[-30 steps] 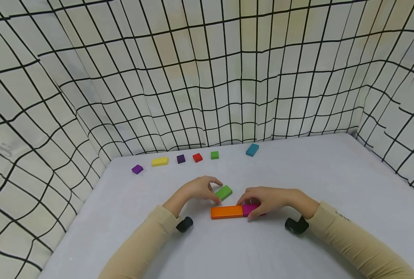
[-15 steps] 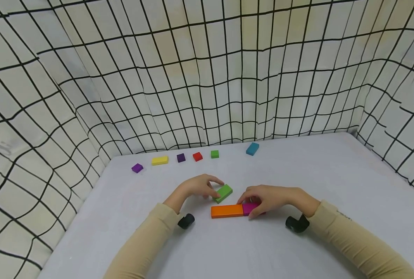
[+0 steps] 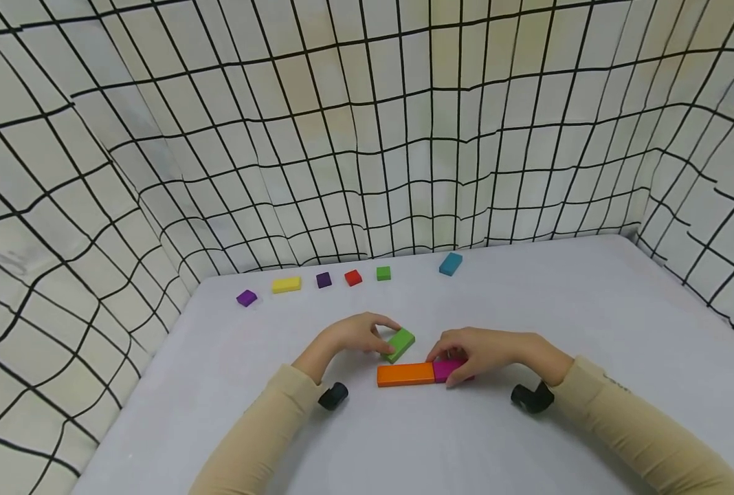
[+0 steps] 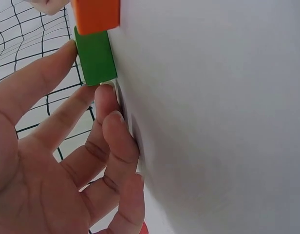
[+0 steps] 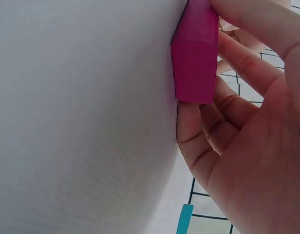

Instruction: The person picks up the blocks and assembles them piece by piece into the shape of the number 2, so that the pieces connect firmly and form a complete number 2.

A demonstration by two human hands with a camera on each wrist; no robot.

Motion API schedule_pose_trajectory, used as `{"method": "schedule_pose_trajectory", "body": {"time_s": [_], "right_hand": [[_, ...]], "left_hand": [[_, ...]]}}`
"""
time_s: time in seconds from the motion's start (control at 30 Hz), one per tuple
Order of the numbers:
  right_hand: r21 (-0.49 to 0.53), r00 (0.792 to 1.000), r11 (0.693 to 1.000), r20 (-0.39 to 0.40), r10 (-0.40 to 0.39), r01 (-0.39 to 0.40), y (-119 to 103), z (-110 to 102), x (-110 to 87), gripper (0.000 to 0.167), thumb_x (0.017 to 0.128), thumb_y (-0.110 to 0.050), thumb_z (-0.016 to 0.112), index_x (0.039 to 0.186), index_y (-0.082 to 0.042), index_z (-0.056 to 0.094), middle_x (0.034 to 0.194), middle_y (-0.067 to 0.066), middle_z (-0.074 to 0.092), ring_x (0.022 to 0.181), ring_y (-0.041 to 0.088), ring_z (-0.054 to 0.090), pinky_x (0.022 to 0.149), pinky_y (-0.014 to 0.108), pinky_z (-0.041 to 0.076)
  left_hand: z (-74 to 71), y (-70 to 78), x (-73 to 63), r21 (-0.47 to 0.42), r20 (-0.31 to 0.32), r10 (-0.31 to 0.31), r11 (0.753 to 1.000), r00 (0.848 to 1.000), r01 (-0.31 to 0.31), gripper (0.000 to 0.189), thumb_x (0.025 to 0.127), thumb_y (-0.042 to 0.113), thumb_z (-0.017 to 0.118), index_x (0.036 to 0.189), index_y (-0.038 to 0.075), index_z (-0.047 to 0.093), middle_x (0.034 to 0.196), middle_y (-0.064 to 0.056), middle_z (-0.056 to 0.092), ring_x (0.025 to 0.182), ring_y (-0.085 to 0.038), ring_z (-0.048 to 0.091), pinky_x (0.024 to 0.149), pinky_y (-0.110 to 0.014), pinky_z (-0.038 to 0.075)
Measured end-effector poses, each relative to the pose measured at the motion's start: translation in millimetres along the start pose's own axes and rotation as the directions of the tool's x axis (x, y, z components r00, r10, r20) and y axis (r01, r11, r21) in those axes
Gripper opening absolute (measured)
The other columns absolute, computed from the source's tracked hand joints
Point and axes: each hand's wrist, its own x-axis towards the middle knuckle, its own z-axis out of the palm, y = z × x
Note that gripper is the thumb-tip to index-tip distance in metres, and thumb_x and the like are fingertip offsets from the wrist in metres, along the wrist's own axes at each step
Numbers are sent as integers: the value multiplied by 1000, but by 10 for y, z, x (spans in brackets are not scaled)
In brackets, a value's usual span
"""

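Holds the green block (image 3: 402, 342) in the left hand (image 3: 361, 335), pinched between thumb and fingertips, with the other fingers loosely bent beside it. Sits diagonally at centre, just beyond the orange block (image 3: 405, 375); cannot tell from these views whether in contact with it. Grips the magenta block (image 3: 444, 371) in the right hand (image 3: 473, 349), with thumb on the near side and fingers on the far side. Lies flat on the white table (image 3: 367, 440), end to end with the orange block, touching its right end. Includes along the far edge, left to right: purple block (image 3: 247, 298), yellow block (image 3: 286, 284), dark violet cube (image 3: 324, 280), red block (image 3: 353, 278), small green cube (image 3: 383, 273) and blue block (image 3: 450, 264), all apart. Includes black-lined white netting (image 3: 398, 161) at far, left and right. Shows beige sleeves (image 3: 258, 430) on both arms.
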Motion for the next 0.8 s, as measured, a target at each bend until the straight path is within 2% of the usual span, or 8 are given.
{"method": "schedule_pose_trajectory", "body": {"time_s": [0.47, 0.8], "right_hand": [[4, 1000, 1000, -4, 3, -3, -14, 11, 1, 36, 91, -26, 81, 125, -19, 71, 102, -8, 59, 95, 14, 53, 81, 28, 49], [-4, 1000, 1000, 1, 14, -14, 0, 9, 5, 37, 91, -26, 81, 125, -19, 71, 104, -9, 59, 97, 14, 53, 83, 28, 50]], "left_hand": [[28, 6, -3, 14, 5, -5, 1000, 1000, 4, 48, 92, 28, 77, 137, 18, 66, 103, -4, 66, 87, -20, 60, 79, -34, 52], [16, 23, -10, 24, 19, 16, 1000, 1000, -16, 50, 94, 25, 76, 141, 19, 63, 105, -5, 66, 88, -20, 61, 79, -35, 52]]}}
